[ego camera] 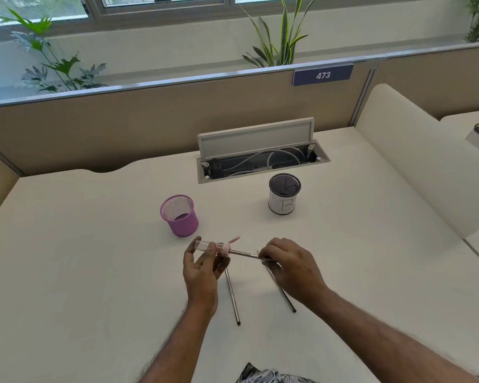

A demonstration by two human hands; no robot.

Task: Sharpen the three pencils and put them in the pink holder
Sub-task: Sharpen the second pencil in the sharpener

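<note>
Head view, left hand: the left hand (202, 269) is raised over the cream tabletop (94, 272). Its fingers (211, 252) and thumb are curled round a clear plastic sharpener with pink parts (205, 245), pinching it.
Head view, right hand: the right hand (291, 268) has its fingers (267, 254) closed on the rear part of a slim dark pencil (244, 254).
Held pencil: it lies nearly level between the two hands, and its front end meets the pink end of the sharpener. Blur hides whether the tip sits inside.
Other pencils: two more dark pencils lie flat on the tabletop beneath the hands. One pencil (233, 298) is below the left hand and the other pencil (285, 297) is partly covered by the right hand. They lie apart, spreading wider toward the person.
Pink holder: a pink round mesh holder (180, 217) stands upright on the tabletop, just beyond the left hand.
Second holder: a black mesh cup wrapped in white paper marked "B" (284, 200) stands upright farther back on the right, well apart from the pink holder.
Back edge: a grey cable hatch (260, 139) stands open, with pale cables in it.
Partition: a beige partition (122, 125) carries a blue sign reading 473 (322, 75). Green plants (280, 37) stand behind it.
</note>
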